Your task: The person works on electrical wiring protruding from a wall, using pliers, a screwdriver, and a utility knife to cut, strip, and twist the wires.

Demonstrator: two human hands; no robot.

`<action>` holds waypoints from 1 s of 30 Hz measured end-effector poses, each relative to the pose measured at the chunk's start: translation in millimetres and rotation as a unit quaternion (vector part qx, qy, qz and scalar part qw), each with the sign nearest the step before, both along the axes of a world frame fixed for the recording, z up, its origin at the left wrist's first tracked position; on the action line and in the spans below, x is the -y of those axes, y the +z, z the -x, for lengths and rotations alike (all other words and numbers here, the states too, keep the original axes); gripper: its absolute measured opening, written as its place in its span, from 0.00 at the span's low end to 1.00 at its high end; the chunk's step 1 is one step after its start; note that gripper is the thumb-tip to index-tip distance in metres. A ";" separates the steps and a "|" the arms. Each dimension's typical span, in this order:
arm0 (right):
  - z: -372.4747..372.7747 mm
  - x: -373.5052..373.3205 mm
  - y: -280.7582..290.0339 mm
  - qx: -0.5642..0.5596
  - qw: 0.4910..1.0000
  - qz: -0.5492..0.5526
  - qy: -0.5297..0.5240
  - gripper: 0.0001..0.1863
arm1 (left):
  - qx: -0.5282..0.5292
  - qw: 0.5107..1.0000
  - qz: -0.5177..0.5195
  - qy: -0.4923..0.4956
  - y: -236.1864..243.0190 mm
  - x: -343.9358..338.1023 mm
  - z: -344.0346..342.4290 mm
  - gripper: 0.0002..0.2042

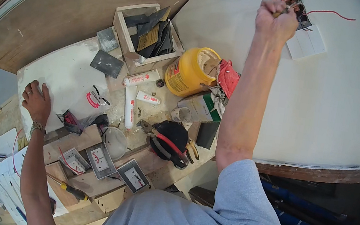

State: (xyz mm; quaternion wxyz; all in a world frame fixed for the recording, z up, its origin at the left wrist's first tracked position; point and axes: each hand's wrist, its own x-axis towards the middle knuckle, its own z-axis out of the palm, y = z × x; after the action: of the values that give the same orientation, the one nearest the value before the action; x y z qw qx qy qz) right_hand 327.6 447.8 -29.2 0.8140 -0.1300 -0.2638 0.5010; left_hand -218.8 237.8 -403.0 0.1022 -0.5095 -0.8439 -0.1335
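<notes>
Wall: pale, rising behind your bench (62, 71); your work is in its upper part (330, 102).
Wooden box: on the bench, holding dark sheets (144, 62).
Yellow tub: open-mouthed, just beside the wooden box (190, 72).
Left hand: laid on the bench, fingers spread, holding nothing (38, 103).
Right hand: raised to the wall, fingers bent closed round a yellowish piece (276, 14), too small to name (274, 23).
Pliers: red-handled, lying on a black thing on the bench, out of your grip (170, 145).
White plate: tilted, just below the wall opening (307, 43); whether it is fixed, you cannot tell from here.
Wall opening: right at your right hand, partly hidden by it (302, 20).
Wires: red and dark, sticking out of the opening to both sides (332, 13).
Step in hand: handling the wires at the opening, it seems.
Next move: probably calls for a firm pinch, loose ends held apart, and your left hand to steady the plate.
</notes>
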 end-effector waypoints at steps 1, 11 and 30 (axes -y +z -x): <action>-2.0 -1.7 9.9 -0.026 0.999 -0.009 0.037 0.07 | -0.007 1.000 -0.008 -0.006 0.1 0.5 0.1 0.19; 16.3 1.4 19.2 0.266 0.940 0.152 -0.151 0.09 | 0.014 1.000 -0.020 -0.014 4.2 4.2 -0.1 0.19; -47.4 48.7 45.8 0.364 0.903 0.225 -0.038 0.11 | 0.026 0.999 -0.032 -0.025 4.1 7.4 2.1 0.18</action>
State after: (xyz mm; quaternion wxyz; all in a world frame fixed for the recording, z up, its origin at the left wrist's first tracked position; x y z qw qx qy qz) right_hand 375.0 399.1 16.6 0.6285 -0.4931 -0.4171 0.4333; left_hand -221.0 230.4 -399.0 0.0933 -0.5233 -0.8286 -0.1758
